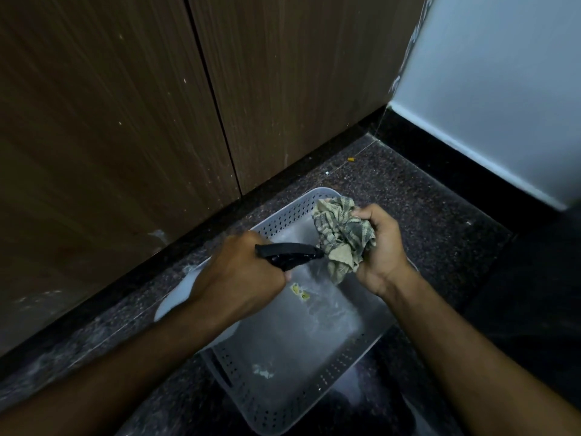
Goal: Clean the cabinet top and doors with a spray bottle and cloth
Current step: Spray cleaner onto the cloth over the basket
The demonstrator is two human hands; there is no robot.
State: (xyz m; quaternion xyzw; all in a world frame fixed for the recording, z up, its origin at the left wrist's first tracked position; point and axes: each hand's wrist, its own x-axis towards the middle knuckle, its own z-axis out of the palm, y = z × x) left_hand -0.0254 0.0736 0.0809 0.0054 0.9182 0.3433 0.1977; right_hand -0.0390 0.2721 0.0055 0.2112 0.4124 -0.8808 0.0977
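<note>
My left hand [242,272] grips a spray bottle; its black trigger head [287,253] sticks out to the right and the white body [179,297] shows below my wrist. The nozzle points at a crumpled green-and-beige checked cloth [341,237], almost touching it. My right hand [382,247] holds that cloth bunched in its fingers. Both hands hover over a grey perforated plastic basket [283,407] on the floor. Two brown wooden cabinet doors [125,105] with pale streaks and specks rise behind.
The basket holds small scraps of paper and stands on a dark speckled granite floor [408,190]. A black skirting strip runs along the cabinet base. A pale wall [490,89] with a black skirting stands at the right.
</note>
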